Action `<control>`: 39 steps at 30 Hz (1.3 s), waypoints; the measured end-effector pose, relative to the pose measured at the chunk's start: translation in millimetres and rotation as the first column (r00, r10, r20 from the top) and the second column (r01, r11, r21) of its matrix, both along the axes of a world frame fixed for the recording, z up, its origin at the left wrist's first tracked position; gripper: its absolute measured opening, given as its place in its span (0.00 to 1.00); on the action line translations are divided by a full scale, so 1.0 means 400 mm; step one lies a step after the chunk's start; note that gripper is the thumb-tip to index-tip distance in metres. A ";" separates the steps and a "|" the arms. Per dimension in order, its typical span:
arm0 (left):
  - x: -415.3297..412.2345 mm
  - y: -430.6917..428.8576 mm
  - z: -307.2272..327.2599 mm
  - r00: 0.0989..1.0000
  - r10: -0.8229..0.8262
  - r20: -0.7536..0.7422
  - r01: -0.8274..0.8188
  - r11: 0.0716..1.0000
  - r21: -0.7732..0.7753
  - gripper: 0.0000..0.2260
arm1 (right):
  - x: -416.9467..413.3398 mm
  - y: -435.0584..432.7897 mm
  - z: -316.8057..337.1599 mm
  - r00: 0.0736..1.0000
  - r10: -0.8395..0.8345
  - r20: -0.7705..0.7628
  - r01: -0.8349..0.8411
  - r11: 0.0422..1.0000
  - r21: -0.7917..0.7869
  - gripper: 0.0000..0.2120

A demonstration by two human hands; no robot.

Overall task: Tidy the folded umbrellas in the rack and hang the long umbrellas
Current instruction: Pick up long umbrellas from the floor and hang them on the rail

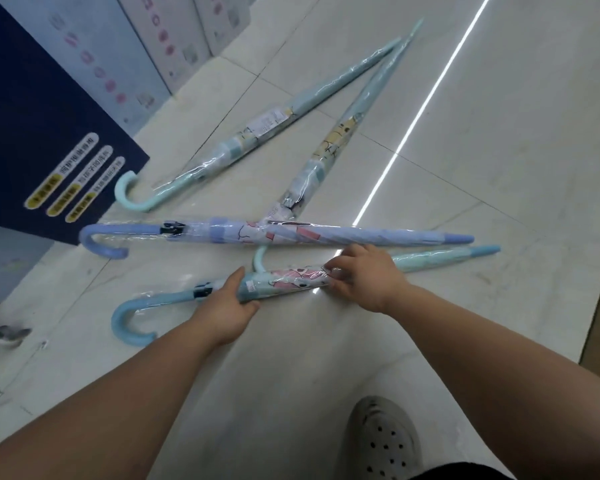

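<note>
Pale glossy floor tiles (499,150) underfoot, cut by a bright line of reflected light (420,112). Noted a dark blue display panel (32,133) with yellow labels at the left, and pale printed boxes (146,39) stacked beyond it. Counted four long umbrellas on the tiles, each in a clear plastic sleeve.

Found the light blue umbrella with pink print (284,279) nearest, lying almost crosswise, hooked handle to the left and tip to the right. Clasped it with the left hand (232,306) near the handle end of the canopy, thumb over the top and fingers curled beneath. Had the right hand (364,275) further along the same canopy, fingertips bent down onto the wrapper; seemed to pinch the plastic there, though blur and glare left that uncertain.

Saw the lilac umbrella (361,235) just beyond, roughly parallel, its hook also to the left. Saw the teal umbrella with yellow print (336,143) angled away, its lower end passing under the lilac one and its curved handle showing between the lilac and the held umbrella. Spotted a second teal umbrella (257,133) further left, hook beside the blue panel, tip close to the other teal tip.

Glimpsed a grey perforated clog (381,441) at the bottom edge and a blurred grey object (0,336) at the far left, too indistinct to name.
</note>
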State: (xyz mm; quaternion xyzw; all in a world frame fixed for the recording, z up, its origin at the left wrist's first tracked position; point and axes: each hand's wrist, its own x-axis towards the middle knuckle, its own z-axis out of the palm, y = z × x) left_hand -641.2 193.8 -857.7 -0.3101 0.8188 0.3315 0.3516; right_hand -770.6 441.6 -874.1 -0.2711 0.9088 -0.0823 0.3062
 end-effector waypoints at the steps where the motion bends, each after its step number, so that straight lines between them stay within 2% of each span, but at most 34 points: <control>1: 0.001 0.002 -0.003 0.999 0.036 -0.010 -0.036 0.999 0.017 0.32 | -0.003 0.000 -0.010 1.000 0.018 0.016 -0.018 1.000 0.023 0.25; 5: 0.009 0.004 -0.010 0.987 0.160 -0.034 -0.157 0.984 0.085 0.27 | -0.008 0.006 -0.031 0.995 0.082 0.055 -0.087 0.992 0.090 0.23; 9: 0.034 0.001 -0.024 0.948 0.319 -0.015 -0.311 0.933 0.181 0.28 | -0.003 0.003 -0.032 0.991 0.124 0.054 -0.129 0.985 0.115 0.21; 11: 0.056 -0.006 -0.038 0.913 0.408 0.000 -0.397 0.888 0.231 0.29 | 0.004 0.005 -0.026 0.987 0.139 0.082 -0.144 0.987 0.070 0.20; 13: 0.073 -0.011 -0.030 0.880 0.475 -0.025 -0.449 0.846 0.286 0.24 | 0.010 0.010 -0.009 0.987 0.131 0.097 -0.132 0.991 0.003 0.19; 15: 0.087 -0.018 -0.009 0.849 0.525 -0.053 -0.479 0.809 0.342 0.19 | 0.014 0.013 0.025 0.990 0.129 0.062 -0.126 0.991 -0.047 0.19; 18: 0.101 -0.025 0.076 0.816 0.568 -0.106 -0.490 0.777 0.395 0.20 | 0.023 0.008 0.115 0.991 0.133 -0.032 -0.136 0.983 -0.126 0.18; 22: 0.113 -0.012 0.275 0.782 0.597 -0.176 -0.500 0.771 0.396 0.23 | 0.056 -0.002 0.314 0.989 0.092 -0.116 -0.112 0.978 -0.178 0.19; 27: 0.112 0.016 0.611 0.732 0.654 -0.191 -0.533 0.724 0.438 0.25 | 0.099 0.012 0.649 0.991 0.047 -0.122 -0.071 0.977 -0.199 0.18; 32: 0.102 0.024 1.029 0.734 0.656 -0.175 -0.508 0.703 0.498 0.26 | 0.131 0.019 1.054 0.989 -0.045 -0.139 0.012 0.973 -0.231 0.18; 35: 0.099 0.025 1.305 0.751 0.629 -0.203 -0.474 0.726 0.498 0.27 | 0.145 0.015 1.301 0.988 -0.096 -0.119 0.062 0.963 -0.261 0.18; 39: 0.107 0.046 1.668 0.787 0.556 -0.267 -0.402 0.791 0.461 0.28 | 0.175 0.018 1.597 0.978 -0.192 -0.084 0.147 0.914 -0.378 0.18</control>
